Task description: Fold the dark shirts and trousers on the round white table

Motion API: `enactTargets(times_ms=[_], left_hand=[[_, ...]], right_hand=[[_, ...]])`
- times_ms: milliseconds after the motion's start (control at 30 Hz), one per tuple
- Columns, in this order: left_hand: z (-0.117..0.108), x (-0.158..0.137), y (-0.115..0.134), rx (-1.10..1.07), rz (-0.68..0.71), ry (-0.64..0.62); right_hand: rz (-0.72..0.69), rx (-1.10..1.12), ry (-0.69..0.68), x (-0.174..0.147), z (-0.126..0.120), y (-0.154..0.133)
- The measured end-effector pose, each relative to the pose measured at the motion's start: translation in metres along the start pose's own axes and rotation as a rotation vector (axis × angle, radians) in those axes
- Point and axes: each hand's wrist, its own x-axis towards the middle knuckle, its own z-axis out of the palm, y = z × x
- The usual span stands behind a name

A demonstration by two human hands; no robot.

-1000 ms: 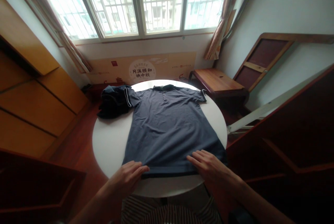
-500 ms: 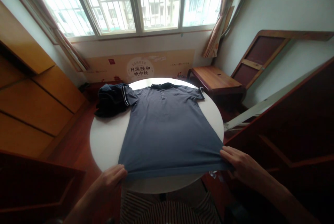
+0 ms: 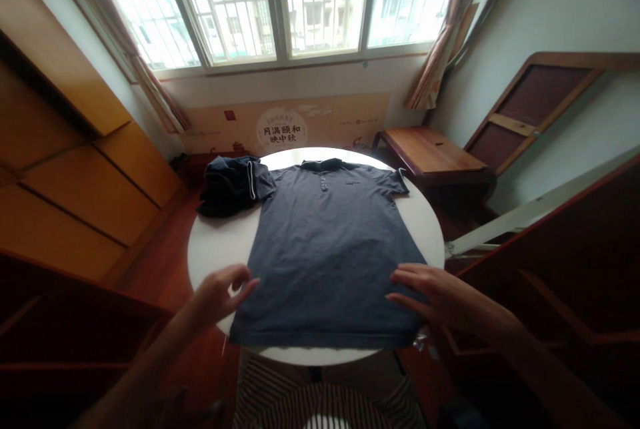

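A dark grey-blue polo shirt lies spread out, buttons up, on a round white table. Its collar points at the window and its hem lies along the near edge. By the shirt's left side is my left hand, thumb and fingers apart with nothing between them. My right hand is over the lower right side of the shirt, fingers stretched out and apart, holding nothing. Whether either hand touches the cloth I cannot tell. Beside the left sleeve a bunched dark garment with a white stripe rests on the table.
A low wooden side table stands beyond on the right, near a leaning wooden frame. A printed box panel is under the window. Orange cabinets line the left. Something small and shiny shows by the table's right edge.
Both hands have let go of the hem corners and moved up and inward along the shirt's sides. The hem, earlier pulled taut, now lies loose. The view has shifted slightly left.
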Motion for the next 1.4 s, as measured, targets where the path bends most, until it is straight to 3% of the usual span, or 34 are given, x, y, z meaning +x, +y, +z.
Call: enactTargets(times_ms=[133, 267, 367, 467, 633, 800, 900, 1067, 1233, 1400], left_hand=[[-0.007, 0.094, -0.046, -0.003, -0.244, 0.255], [-0.011, 0.185, -0.083, 0.118, -0.529, 0.320], [-0.011, 0.232, -0.101, 0.163, -0.635, 0.321], [-0.009, 0.257, -0.114, 0.190, -0.716, 0.287], [-0.010, 0.272, -0.124, 0.218, -0.711, 0.242], [-0.005, 0.283, -0.109, 0.251, -0.521, 0.283], [0.019, 0.290, -0.092, 0.245, -0.367, 0.238], [0.076, 0.282, -0.079, 0.212, -0.104, -0.019], [0.100, 0.264, -0.089, 0.296, -0.075, -0.001], [0.101, 0.266, -0.097, 0.348, -0.173, -0.156]], right_hand=[[-0.155, 0.026, 0.027, 0.110, 0.017, -0.012], [-0.216, -0.003, -0.007, 0.210, 0.058, -0.035], [-0.193, -0.069, -0.086, 0.243, 0.095, -0.055], [-0.221, -0.084, -0.083, 0.247, 0.123, -0.068], [-0.243, -0.047, -0.020, 0.242, 0.138, -0.071], [-0.250, -0.022, -0.008, 0.244, 0.137, -0.069], [-0.249, -0.014, -0.009, 0.243, 0.138, -0.069], [-0.245, -0.019, -0.014, 0.242, 0.138, -0.069], [-0.246, -0.034, 0.005, 0.243, 0.137, -0.069], [-0.250, -0.019, -0.006, 0.237, 0.141, -0.078]])
